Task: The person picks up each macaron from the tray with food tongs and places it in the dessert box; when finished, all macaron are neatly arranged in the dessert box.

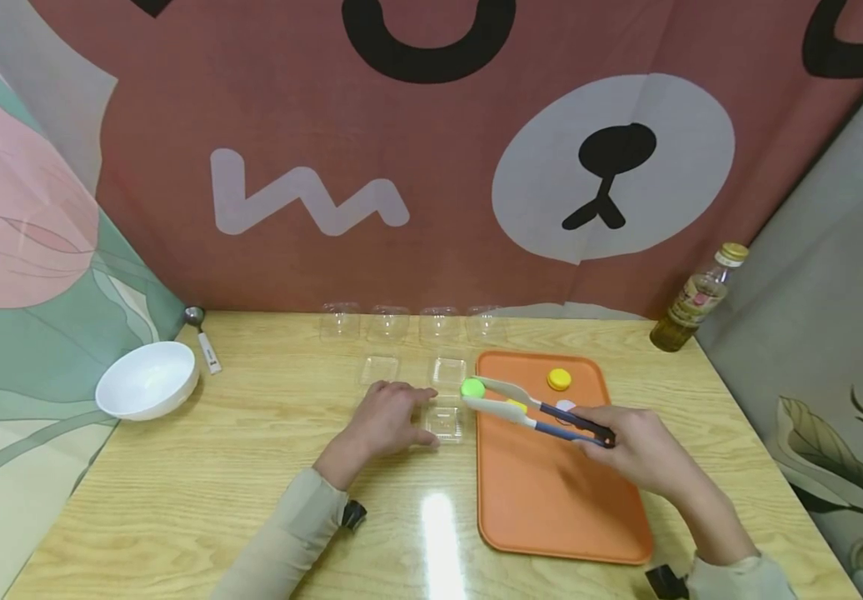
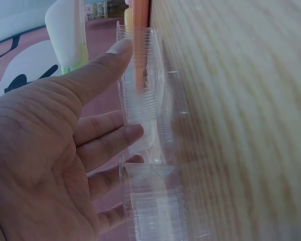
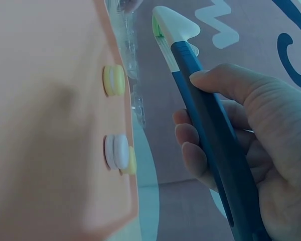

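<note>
My right hand [image 1: 637, 442] grips blue-handled tongs [image 1: 562, 433] with pale tips. Between the tips sits a green macaron [image 1: 472, 387], above the left edge of the orange tray [image 1: 551, 517]. Yellow macarons [image 1: 559, 379] and a whitish macaron [image 3: 116, 151] lie on that tray. Left of it, my left hand [image 1: 394, 421] is spread beside a small clear plastic container [image 1: 444, 425]. In the left wrist view, the thumb and extended fingers [image 2: 103, 148] lie at the container's rim; firm contact is hard to tell.
More clear containers [image 1: 449, 371] stand behind my left hand, with several clear pieces [image 1: 389, 323] lined along the wall. A white bowl [image 1: 148, 382] and a scoop [image 1: 202, 337] are at the far left. A bottle [image 1: 699, 298] stands at the back right.
</note>
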The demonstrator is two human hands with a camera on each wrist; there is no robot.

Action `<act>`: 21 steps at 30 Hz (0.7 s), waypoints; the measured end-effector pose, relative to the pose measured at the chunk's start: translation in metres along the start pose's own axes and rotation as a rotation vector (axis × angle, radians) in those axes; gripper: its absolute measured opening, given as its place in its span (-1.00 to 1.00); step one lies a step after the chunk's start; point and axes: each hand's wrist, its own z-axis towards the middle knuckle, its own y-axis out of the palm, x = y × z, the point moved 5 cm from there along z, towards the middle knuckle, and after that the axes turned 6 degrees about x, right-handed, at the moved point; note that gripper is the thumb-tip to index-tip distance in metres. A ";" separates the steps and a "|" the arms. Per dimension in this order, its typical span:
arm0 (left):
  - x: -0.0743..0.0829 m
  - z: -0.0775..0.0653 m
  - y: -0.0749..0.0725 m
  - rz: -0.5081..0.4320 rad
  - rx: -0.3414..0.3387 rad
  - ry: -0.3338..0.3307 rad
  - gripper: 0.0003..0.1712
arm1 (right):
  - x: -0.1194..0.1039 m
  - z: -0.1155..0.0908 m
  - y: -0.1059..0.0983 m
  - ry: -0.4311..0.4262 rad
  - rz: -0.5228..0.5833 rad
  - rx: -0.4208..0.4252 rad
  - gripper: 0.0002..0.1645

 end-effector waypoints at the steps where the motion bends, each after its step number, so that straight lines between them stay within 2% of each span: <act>1: 0.000 0.000 0.000 -0.002 0.000 -0.001 -0.10 | 0.000 0.000 0.001 0.001 0.000 -0.005 -0.56; 14: 0.000 -0.001 0.000 -0.009 -0.010 -0.014 -0.11 | -0.008 0.004 0.013 -0.026 0.009 -0.039 -0.55; 21: 0.001 -0.002 -0.001 -0.007 0.002 -0.019 -0.12 | -0.014 0.009 0.026 -0.056 0.020 -0.083 -0.63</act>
